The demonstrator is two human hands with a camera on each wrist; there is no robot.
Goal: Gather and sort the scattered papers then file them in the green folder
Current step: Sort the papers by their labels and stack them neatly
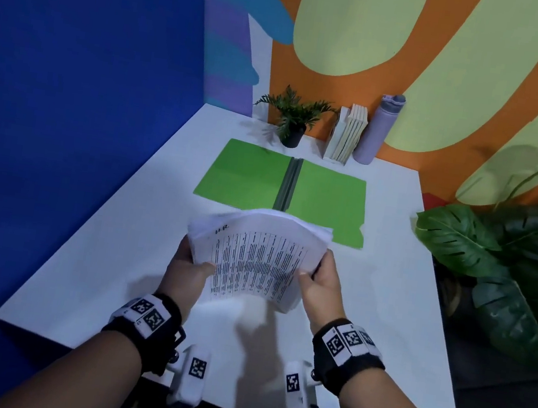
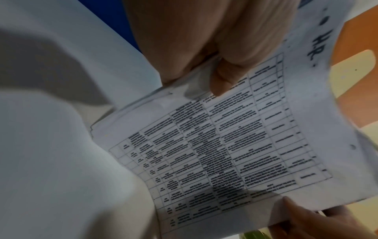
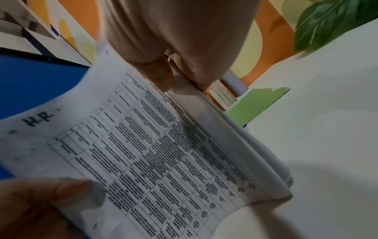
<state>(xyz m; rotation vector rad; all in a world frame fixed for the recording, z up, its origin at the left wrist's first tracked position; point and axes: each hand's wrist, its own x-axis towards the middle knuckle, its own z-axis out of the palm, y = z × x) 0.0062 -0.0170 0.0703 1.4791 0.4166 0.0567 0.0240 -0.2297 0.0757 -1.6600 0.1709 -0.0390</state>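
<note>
Both hands hold a stack of printed papers (image 1: 255, 257) above the white table, its top sheet a table of text marked "H.R.". My left hand (image 1: 188, 261) grips the stack's left edge with the thumb on top. My right hand (image 1: 319, 281) grips the right edge the same way. The stack (image 2: 225, 142) bows upward between them, and its layered right edge (image 3: 255, 145) shows in the right wrist view. The green folder (image 1: 247, 176) lies open and flat on the table just beyond the papers, its dark spine in the middle and both halves bare.
A small potted plant (image 1: 293, 117), a row of books (image 1: 346, 135) and a lilac bottle (image 1: 376, 129) stand along the back wall. A large leafy plant (image 1: 502, 257) crowds the table's right edge. A blue wall runs along the left side of the white table (image 1: 118, 234).
</note>
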